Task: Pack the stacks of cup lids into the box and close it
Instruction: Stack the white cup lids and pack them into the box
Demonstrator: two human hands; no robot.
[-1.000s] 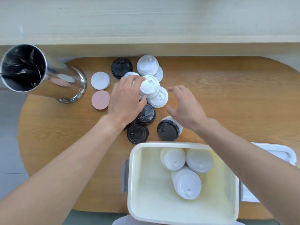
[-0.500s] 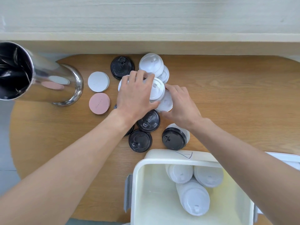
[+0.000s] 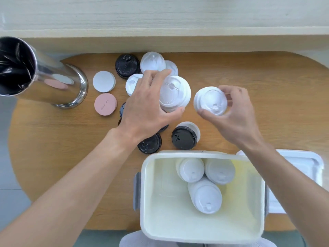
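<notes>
My left hand [image 3: 146, 107] grips a white stack of cup lids [image 3: 175, 93] lifted above the table. My right hand [image 3: 235, 111] holds a second white lid stack [image 3: 211, 100] to its right. The open white box [image 3: 147, 193] stands at the near edge with three white lid stacks [image 3: 204, 184] lying inside. More white stacks [image 3: 153, 62] and black stacks [image 3: 184, 138] stay on the wooden table [image 3: 249, 77]. The box's lid [image 3: 299, 168] lies to the right of the box.
A tall shiny metal bin [image 3: 53, 82] with a black liner stands at the far left. A white coaster [image 3: 104, 84] and a pink coaster [image 3: 105, 104] lie beside it. A pale wooden wall runs along the back.
Both hands closed on white lid stacks and lifted them. The right hand carried its stack to the right, away from the cluster.
</notes>
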